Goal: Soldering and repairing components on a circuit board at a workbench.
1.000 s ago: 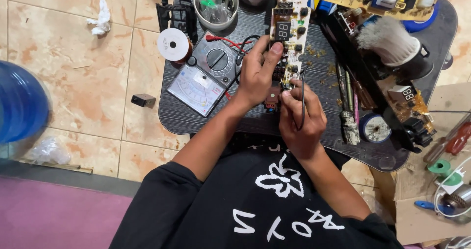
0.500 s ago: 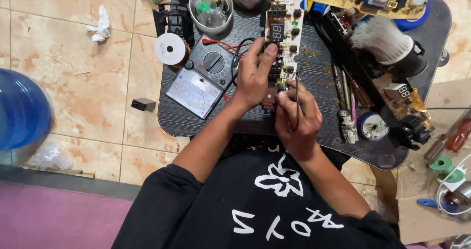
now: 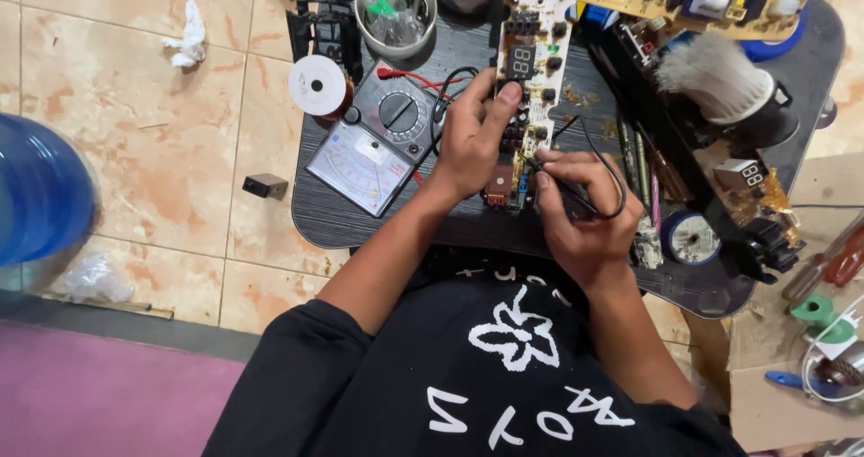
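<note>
On black table, left hand clamps long board flat so right hand, fingers closed around black probe, touches its lower edge beside meter.

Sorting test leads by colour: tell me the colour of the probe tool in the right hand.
Black, with a black lead looping off it; the probe shows best in the head view.

Person, seen from above: black short-sleeved T-shirt, sleeves ending above the elbows. White print on the chest: a five-petalled flower outline at centre, with blocky white lettering below it toward 6 o'clock. Forearms bare; left hand and right hand ungloved, no rings or watch visible.
</note>
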